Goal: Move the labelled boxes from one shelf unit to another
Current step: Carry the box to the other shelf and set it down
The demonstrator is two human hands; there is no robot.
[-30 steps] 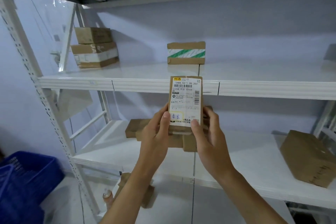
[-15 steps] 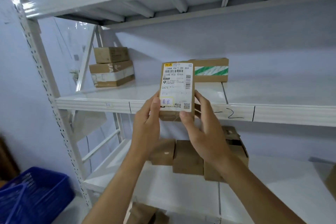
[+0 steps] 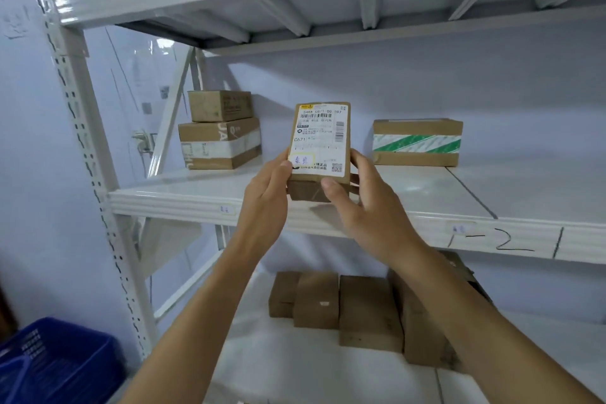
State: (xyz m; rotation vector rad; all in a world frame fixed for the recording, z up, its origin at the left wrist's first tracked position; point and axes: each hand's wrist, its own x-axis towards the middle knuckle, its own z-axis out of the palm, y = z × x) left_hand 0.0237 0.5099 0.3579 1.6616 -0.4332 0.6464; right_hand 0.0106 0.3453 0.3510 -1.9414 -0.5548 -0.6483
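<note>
A small brown labelled box [image 3: 319, 138] with a white shipping label stands upright between my hands, just above the front of the middle shelf [image 3: 183, 203]. My left hand [image 3: 267, 197] grips its lower left side, thumb on the label's yellow patch. My right hand [image 3: 364, 203] holds its lower right side and bottom. Whether the box touches the shelf is hidden by my fingers.
Two stacked cardboard boxes [image 3: 220, 131] sit at the shelf's back left, a green-striped taped box [image 3: 417, 141] at the back right. A row of brown boxes [image 3: 341, 308] stands on the lower shelf. A blue crate [image 3: 55, 364] is at floor left. The white upright post [image 3: 82, 128] is left.
Both hands have raised the labelled box from the lower shelf level up to the middle shelf's front, and my view has tilted upward.
</note>
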